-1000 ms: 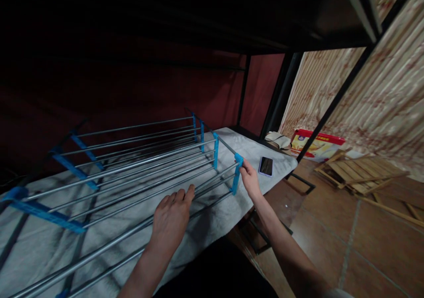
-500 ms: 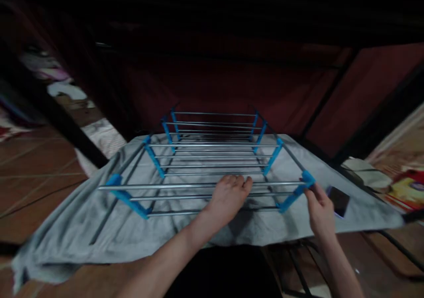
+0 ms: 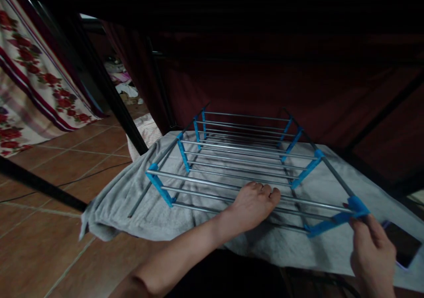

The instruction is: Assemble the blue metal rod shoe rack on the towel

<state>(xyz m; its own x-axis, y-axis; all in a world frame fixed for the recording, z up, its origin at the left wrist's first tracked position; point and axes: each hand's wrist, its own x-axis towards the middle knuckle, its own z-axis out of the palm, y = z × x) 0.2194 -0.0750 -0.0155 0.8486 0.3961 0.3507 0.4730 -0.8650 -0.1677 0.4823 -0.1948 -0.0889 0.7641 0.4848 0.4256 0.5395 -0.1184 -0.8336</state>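
A rack of grey metal rods with blue plastic connectors (image 3: pixel 159 186) stands on a grey cloth (image 3: pixel 119 205). My left hand (image 3: pixel 256 202) is wrapped over the front top rod (image 3: pixel 198 181), right of its middle. At the near right corner, my right hand (image 3: pixel 372 245) grips the blue connector (image 3: pixel 358 206), with its fingertips partly hidden behind it. Behind the front rods, more rows of thin rods run between blue uprights toward the back. A dark phone (image 3: pixel 402 245) lies on the cloth just beyond my right hand.
Dark metal posts (image 3: pixel 112 90) frame the cloth-covered surface. A dark red curtain (image 3: pixel 232 81) hangs behind the rack. At left, a flowered cloth (image 3: pixel 43 77) hangs above the tiled floor (image 3: pixel 82 156), where a thin cable (image 3: pixel 89 179) runs.
The view has turned left, so the rack and both hands appear farther right and the flowered cloth shows. Both hands keep their places on the rack.
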